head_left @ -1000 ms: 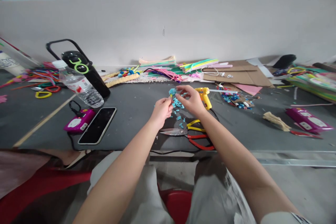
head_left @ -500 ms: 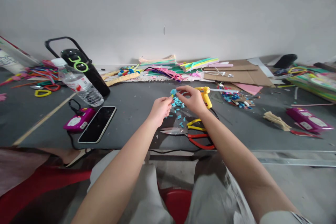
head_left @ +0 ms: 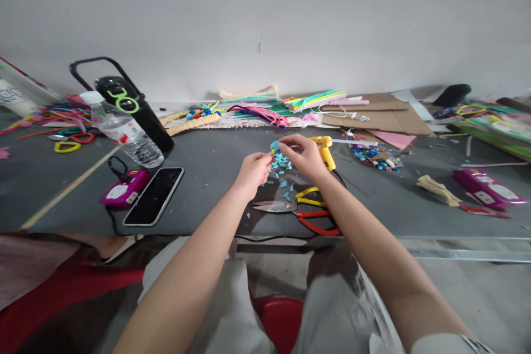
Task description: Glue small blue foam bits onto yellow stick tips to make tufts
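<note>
Between my hands is a small light-blue flower-like piece point(head_left: 274, 146) with a bit of yellow on it. My left hand point(head_left: 255, 171) pinches it from the left and below. The fingers of my right hand point(head_left: 302, 154) are bent and touch its right side. Below them, small blue pieces point(head_left: 283, 162) lie scattered on the grey table point(head_left: 215, 177). Nearer me are silver-bladed scissors point(head_left: 276, 207) with red handles and a yellow-handled tool point(head_left: 309, 197). A yellow glue gun point(head_left: 325, 150) lies just behind my right hand.
At the left are a water bottle point(head_left: 128, 135), a black flask point(head_left: 143, 116), a phone point(head_left: 154, 197) and a purple power block point(head_left: 126, 188). Coloured stems point(head_left: 317, 100) and cardboard point(head_left: 381, 119) line the back. Another purple block point(head_left: 487, 188) lies right. Part of a person shows lower left.
The fingertips of my right hand have shifted very slightly at the blue piece. Otherwise both hands hold nearly the same place.
</note>
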{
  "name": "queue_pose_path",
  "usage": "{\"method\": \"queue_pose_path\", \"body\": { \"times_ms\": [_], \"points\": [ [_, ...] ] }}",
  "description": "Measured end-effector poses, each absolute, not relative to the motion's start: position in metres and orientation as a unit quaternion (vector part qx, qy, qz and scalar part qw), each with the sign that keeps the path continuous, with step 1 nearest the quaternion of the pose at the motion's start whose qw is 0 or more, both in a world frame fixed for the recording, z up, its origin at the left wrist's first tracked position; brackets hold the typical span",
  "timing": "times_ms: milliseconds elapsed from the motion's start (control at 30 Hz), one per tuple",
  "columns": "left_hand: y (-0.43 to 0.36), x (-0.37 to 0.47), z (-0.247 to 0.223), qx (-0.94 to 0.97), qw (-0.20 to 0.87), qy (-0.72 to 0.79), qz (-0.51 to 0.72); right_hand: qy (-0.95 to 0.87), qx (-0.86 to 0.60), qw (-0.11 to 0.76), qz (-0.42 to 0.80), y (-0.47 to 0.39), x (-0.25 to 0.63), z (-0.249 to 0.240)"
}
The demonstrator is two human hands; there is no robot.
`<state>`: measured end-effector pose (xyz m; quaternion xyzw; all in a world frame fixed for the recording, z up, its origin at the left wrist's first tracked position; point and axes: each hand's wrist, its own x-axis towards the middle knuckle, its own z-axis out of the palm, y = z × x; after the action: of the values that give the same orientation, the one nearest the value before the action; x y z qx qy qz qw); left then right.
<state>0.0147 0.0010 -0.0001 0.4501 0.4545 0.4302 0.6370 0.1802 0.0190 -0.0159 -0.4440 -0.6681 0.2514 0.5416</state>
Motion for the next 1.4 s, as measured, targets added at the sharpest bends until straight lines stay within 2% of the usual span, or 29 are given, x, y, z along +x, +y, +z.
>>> {"method": "queue_pose_path", "body": {
  "times_ms": [1400],
  "points": [
    [0.0001,0.0145,-0.0005,0.485,0.596,0.481,0.421,-0.655,-0.468,0.543,0.238,0.0264,0.1808,-0.0214]
  ]
}}
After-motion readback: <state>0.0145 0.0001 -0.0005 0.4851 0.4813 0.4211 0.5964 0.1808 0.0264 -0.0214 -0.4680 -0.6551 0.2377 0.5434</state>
